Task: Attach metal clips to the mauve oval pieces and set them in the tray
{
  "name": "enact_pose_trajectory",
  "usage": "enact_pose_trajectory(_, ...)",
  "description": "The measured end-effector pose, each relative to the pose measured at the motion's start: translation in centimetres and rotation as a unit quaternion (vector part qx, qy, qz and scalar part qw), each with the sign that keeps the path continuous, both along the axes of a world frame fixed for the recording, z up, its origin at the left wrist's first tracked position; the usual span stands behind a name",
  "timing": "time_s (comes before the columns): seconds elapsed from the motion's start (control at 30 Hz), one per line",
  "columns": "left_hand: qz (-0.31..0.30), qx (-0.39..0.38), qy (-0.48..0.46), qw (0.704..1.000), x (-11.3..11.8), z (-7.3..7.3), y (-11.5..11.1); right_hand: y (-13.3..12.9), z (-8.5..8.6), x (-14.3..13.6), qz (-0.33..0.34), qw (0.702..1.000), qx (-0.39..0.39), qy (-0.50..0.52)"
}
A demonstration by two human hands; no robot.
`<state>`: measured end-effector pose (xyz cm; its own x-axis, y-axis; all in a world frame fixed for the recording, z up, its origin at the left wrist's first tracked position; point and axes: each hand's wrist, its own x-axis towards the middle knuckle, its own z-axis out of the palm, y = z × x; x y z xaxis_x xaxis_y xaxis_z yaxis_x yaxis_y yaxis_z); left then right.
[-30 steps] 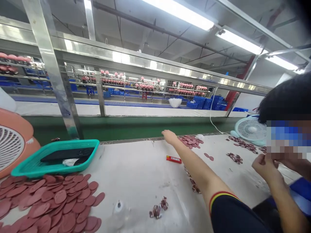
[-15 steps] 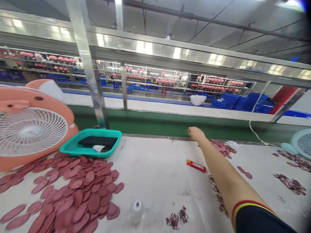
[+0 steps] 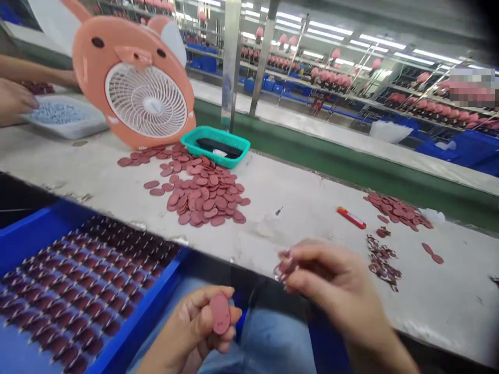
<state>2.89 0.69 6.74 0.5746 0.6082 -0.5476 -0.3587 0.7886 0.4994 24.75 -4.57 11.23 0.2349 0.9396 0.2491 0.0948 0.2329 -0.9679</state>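
My left hand (image 3: pixel 198 327), low in the middle, pinches a flat oval dull-red piece (image 3: pixel 221 314) with small holes near its lower end. To its right, at the table's front edge, my right hand (image 3: pixel 331 275) grips a small cluster of dark red and white parts (image 3: pixel 286 267) between thumb and fingers. More such parts lie in a small heap (image 3: pixel 384 259) on the table beyond that hand. A large pile of red oval pieces (image 3: pixel 206 195) sits in front of the green basket (image 3: pixel 245 150), which contains a dark flat object (image 3: pixel 218 147).
An orange animal-shaped fan (image 3: pixel 132 88) stands at the back left. At lower left, a blue crate (image 3: pixel 167 280) holds rows of dark red parts. A red packet (image 3: pixel 351 217) and another pile of ovals (image 3: pixel 401 212) lie right. Another person's hand (image 3: pixel 15 101) is by a tray (image 3: pixel 88 124).
The view has swung left and down. My right hand, stretched far over the table before, is now near the front edge with the cluster. My left hand has come into view with an oval piece.
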Motion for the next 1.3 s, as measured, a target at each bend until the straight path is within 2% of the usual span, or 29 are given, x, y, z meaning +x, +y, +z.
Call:
enact_pose_trajectory(0.1,-0.034,0.002,0.003,0.999,-0.8,-0.1,-0.7,-2.0,-2.9,-4.4,0.007,0.999,-0.014,0.029)
enact_pose_trajectory(0.2,-0.060,0.023,-0.007,0.998,-1.3,-0.9,-1.2,-3.0,-3.9,-5.7,0.005,0.999,-0.035,0.016)
enact_pose_trajectory(0.3,-0.084,0.046,-0.019,0.995,-1.3,-1.3,-1.6,-3.6,-3.5,-5.9,0.014,0.999,-0.044,-0.019)
enact_pose_trajectory(0.47,-0.094,0.052,-0.006,0.994,-0.9,-0.9,-1.9,-4.3,-2.8,-6.2,-0.009,0.996,-0.029,-0.085)
enact_pose_trajectory(0.7,-0.098,0.070,-0.011,0.993,-0.8,-0.9,-2.1,-4.4,-3.1,-6.2,0.000,0.994,-0.017,-0.106)
enact_pose_trajectory(0.93,-0.101,0.052,0.001,0.993,-0.7,-1.1,-2.3,-4.4,-2.6,-5.9,0.019,0.988,-0.003,-0.150)
enact_pose_trajectory(1.3,-0.114,0.036,0.001,0.993,-0.6,-1.2,-2.2,-4.5,-2.8,-5.4,0.044,0.985,0.000,-0.166)
